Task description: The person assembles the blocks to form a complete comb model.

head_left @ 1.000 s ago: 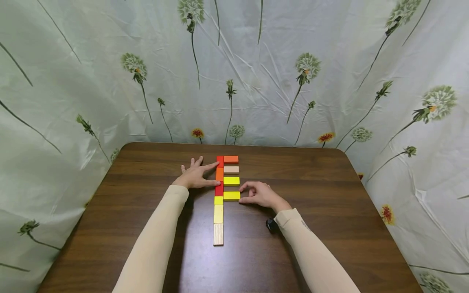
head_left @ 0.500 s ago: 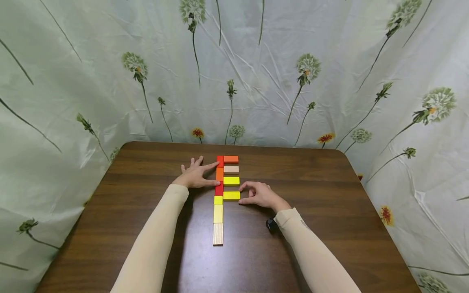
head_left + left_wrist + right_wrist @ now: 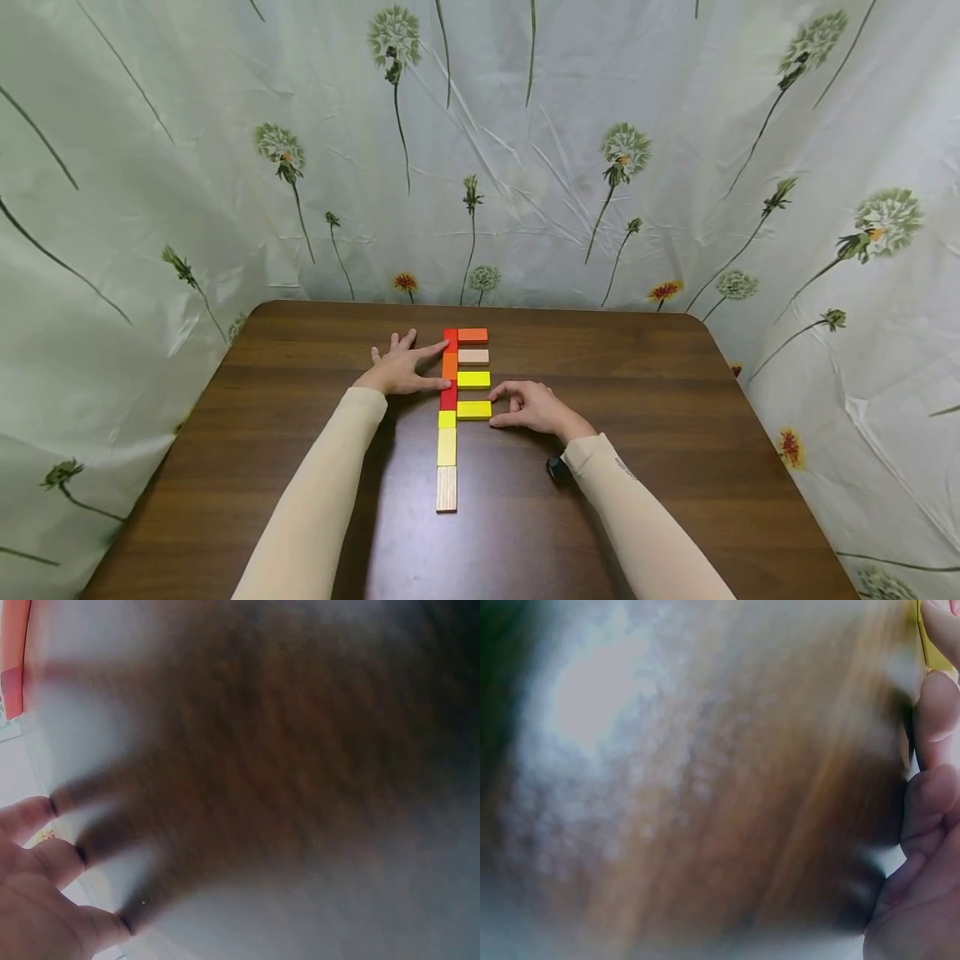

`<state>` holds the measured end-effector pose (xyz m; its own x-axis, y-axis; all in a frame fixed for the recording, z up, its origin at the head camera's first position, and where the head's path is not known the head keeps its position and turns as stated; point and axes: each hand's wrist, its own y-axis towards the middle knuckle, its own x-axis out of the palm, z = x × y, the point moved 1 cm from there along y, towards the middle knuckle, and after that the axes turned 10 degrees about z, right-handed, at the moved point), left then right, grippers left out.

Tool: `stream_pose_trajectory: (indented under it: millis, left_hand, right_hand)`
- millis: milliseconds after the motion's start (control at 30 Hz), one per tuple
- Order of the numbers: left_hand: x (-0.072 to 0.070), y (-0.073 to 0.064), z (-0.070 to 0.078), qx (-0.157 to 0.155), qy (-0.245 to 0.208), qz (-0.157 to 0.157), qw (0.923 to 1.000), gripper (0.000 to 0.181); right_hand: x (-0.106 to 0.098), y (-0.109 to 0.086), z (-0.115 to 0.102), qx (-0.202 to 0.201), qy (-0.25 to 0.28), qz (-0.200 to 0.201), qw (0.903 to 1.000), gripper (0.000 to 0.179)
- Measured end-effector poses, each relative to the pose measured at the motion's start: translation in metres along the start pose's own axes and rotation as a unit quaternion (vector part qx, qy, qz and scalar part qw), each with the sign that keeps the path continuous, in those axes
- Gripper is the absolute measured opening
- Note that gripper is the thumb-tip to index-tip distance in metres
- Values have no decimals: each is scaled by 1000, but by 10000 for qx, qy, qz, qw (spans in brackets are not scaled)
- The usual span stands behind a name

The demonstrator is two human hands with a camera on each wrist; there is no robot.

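Wooden blocks lie flat in a long column with several side pieces on its right. My left hand (image 3: 402,368) spreads its fingers at the column's left, forefinger on the far red block (image 3: 451,337) and thumb at the nearer red block (image 3: 448,397). An orange block (image 3: 449,365) sits between those two. My right hand (image 3: 542,410) has thumb and forefinger parted at the free end of the lower yellow block (image 3: 473,410), one fingertip near each corner. Its other fingers are curled. In the right wrist view, a finger overlaps a yellow block (image 3: 934,654).
Above the lower yellow block lie another yellow block (image 3: 473,381), a pale pink block (image 3: 473,357) and an orange-red block (image 3: 472,336). The column's near part has a small yellow piece (image 3: 447,419), a pale yellow block (image 3: 447,447) and a striped wood block (image 3: 446,489). A flowered curtain (image 3: 525,208) hangs behind the table (image 3: 637,517).
The head view has tilted up slightly, so the table and blocks appear lower. Both hands and the blocks keep the same places relative to each other.
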<state>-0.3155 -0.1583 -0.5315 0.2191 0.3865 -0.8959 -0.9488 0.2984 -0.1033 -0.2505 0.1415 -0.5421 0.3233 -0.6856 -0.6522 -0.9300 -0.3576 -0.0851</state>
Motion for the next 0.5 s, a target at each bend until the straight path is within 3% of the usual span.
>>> stream_pose_trajectory:
  millis: [267,500]
  left_hand:
    - [-3,-1,1,-30,-174,71,9998,102]
    - [4,-5,-4,191,-647,331,9972,102]
  right_hand:
    - [-4,0,-2,-18,104,82,9999,39]
    - [-18,-16,9,-89,314,365,9988,47]
